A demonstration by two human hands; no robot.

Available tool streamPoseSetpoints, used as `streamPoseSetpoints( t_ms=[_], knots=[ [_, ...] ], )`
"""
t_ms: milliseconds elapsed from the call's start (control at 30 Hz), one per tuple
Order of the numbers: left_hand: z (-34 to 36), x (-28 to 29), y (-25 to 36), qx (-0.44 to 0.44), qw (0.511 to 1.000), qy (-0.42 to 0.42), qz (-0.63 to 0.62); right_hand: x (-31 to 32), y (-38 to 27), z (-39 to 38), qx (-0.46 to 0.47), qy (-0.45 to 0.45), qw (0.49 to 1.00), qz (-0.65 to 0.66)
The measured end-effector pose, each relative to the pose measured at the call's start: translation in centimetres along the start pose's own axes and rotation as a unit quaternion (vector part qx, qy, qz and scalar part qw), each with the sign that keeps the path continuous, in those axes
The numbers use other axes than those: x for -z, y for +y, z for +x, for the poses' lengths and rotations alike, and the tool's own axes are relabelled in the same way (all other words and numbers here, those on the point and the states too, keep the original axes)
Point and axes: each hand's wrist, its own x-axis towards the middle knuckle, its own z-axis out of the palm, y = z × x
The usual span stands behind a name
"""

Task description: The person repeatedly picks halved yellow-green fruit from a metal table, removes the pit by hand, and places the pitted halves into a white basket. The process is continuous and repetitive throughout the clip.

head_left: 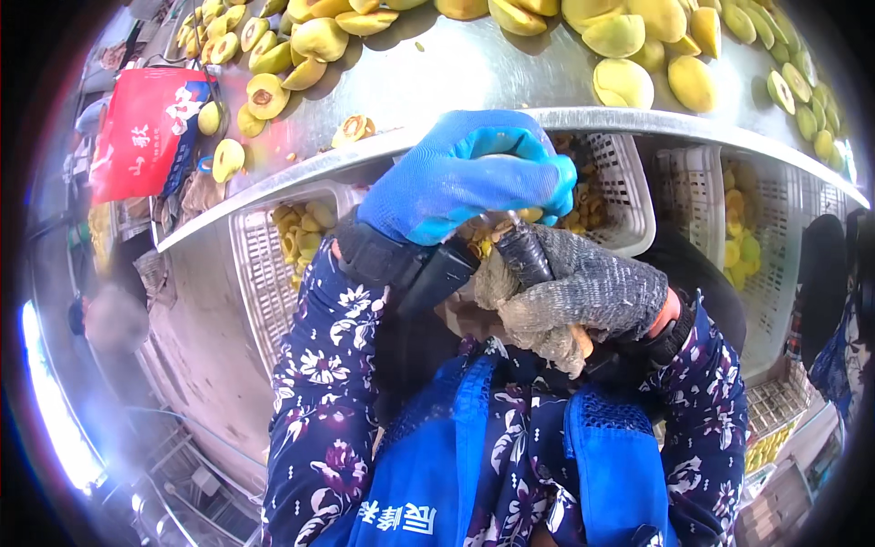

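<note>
My left hand point(465, 182), in a blue coated glove, curls around a yellow-green fruit point(530, 215) just in front of the metal table's edge. Only slivers of this fruit show between the fingers. Below it, my right hand point(592, 292) wears a grey knit glove and is closed on a hand tool with a black-wrapped handle point(523, 255). A pale wooden end pokes out beneath that fist. The tool's working end points up at the fruit and is mostly hidden by the blue glove, so its kind cannot be made out.
Many cut yellow-green fruit halves point(622, 84) lie on the metal table point(437, 77). Under its edge stand white plastic crates point(260, 273) holding fruit pieces. A red bag point(150, 132) is at the table's left end. Fruit scraps point(354, 129) lie near the rim.
</note>
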Motion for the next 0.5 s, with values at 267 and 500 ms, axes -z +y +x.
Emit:
streamPoseSetpoints(
  t_ms=[267, 500],
  knots=[
    [0.6, -0.3, -1.3, -0.151, 0.980, 0.098, -0.079, 1.0, 0.8, 0.0, 0.266, 0.141, 0.759, -0.578],
    [-6.1, 4.3, 0.5, -0.228, 0.742, 0.333, 0.535, 4.0, 2.7, 0.7, -0.038, 0.246, 0.535, -0.807]
  ],
)
